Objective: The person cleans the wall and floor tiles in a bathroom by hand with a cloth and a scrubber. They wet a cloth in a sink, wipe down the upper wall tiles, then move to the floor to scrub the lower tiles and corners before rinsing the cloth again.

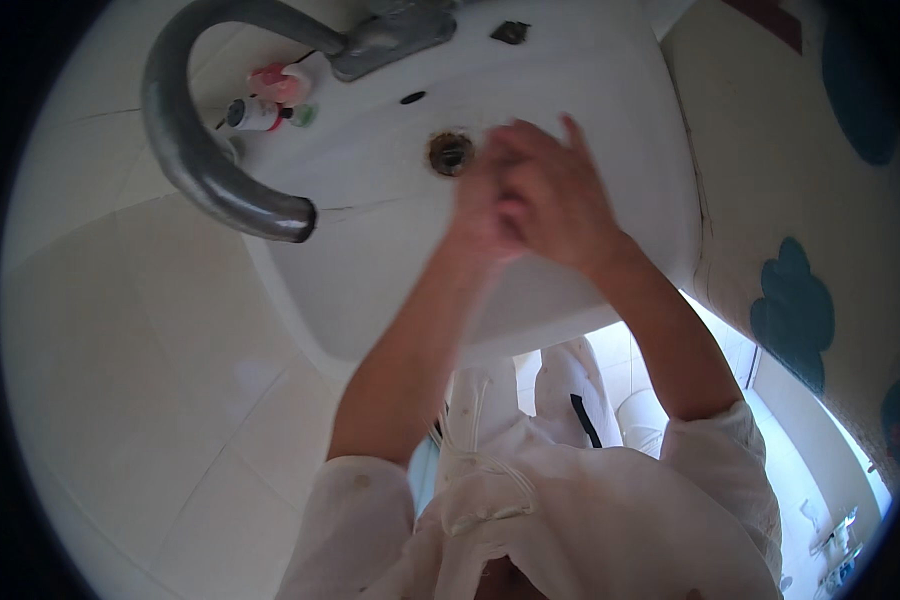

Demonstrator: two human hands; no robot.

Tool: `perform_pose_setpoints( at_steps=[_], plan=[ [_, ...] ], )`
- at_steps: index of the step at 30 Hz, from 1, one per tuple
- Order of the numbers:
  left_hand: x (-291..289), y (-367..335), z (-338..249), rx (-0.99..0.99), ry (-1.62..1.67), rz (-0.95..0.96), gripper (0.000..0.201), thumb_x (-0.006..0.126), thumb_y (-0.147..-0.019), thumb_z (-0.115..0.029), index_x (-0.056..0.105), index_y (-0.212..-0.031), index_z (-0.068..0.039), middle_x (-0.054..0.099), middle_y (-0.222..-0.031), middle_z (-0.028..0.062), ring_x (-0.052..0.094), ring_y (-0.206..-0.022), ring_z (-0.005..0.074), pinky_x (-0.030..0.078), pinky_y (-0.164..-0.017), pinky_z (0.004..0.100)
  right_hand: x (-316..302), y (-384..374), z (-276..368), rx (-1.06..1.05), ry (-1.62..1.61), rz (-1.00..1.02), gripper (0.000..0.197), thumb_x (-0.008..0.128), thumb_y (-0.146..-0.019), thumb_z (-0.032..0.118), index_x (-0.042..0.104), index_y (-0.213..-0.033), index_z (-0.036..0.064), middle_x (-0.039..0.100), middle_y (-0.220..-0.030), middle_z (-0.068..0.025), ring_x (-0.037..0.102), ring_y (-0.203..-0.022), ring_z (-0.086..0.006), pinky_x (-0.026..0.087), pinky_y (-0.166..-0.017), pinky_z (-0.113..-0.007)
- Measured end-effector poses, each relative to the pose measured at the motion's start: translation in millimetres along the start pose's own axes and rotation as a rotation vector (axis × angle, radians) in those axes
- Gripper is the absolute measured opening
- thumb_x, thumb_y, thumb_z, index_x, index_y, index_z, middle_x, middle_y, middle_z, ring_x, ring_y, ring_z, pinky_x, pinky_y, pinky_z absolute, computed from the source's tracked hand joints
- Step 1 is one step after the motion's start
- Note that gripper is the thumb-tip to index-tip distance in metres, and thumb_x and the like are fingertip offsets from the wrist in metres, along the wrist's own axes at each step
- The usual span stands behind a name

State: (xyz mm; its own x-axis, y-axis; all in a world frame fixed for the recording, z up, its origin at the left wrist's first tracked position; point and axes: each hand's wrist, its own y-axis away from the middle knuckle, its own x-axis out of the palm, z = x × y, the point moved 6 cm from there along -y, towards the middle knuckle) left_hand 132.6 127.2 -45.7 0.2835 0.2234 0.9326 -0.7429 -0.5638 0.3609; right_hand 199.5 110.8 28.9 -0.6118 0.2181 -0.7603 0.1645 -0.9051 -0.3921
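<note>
Over the white sink (370, 285) my two hands are pressed together, blurred by motion. My right hand (562, 200) lies across my left, its fingers stretched out and one of them raised apart. Most of my left hand (478, 205) is covered by the right, so its fingers cannot be made out. Nothing held shows between them. Just beyond the left hand is the round, rust-stained drain (451, 153). A curved grey faucet (185, 150) arches in from the back left, its spout end to the left of my hands; no stream of water shows from it.
On the sink's back left ledge stand a small white bottle with a dark cap (253, 114) and a pink item (280, 83). A small dark piece (510, 33) lies on the back rim. A light panel with blue shapes (792, 315) borders the sink's right side.
</note>
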Motion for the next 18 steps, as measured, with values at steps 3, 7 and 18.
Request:
perform_pose_setpoints(
  at_steps=[3,7,18],
  plan=[
    [-2,-32,37,0.112,-0.201,-0.037,0.03,0.041,-0.099,-0.032,0.055,-0.104,-0.007,0.058,-0.094,0.0073,0.058,-0.084,0.0173,0.052,-0.075,0.0336,-22,22,-16,0.206,-0.066,-0.09,0.014,0.065,-0.075,0.015,0.056,-0.083,0.0071,0.057,-0.108,-0.0138,0.057,-0.099,-0.0334,0.044,-0.087,-0.053],
    [-97,-12,31,0.174,-0.322,-0.372,0.024,0.04,-0.099,-0.028,0.056,-0.103,-0.011,0.059,-0.093,0.0044,0.057,-0.085,0.0185,0.048,-0.075,0.0313,17,23,-9,0.403,-0.096,-0.159,0.014,0.054,-0.086,0.011,0.051,-0.077,0.0015,0.055,-0.087,-0.0173,0.054,-0.078,-0.0368,0.045,-0.067,-0.044],
    [-39,107,-95,0.258,-0.546,-0.516,0.026,0.049,-0.094,-0.026,0.054,-0.107,-0.004,0.06,-0.11,0.0085,0.06,-0.098,0.018,0.05,-0.082,0.0331,145,-30,8,0.955,-0.594,0.223,0.039,0.055,-0.088,0.033,0.063,-0.071,-0.0019,0.063,-0.077,-0.0201,0.061,-0.076,-0.0376,0.048,-0.067,-0.045]
  ],
)
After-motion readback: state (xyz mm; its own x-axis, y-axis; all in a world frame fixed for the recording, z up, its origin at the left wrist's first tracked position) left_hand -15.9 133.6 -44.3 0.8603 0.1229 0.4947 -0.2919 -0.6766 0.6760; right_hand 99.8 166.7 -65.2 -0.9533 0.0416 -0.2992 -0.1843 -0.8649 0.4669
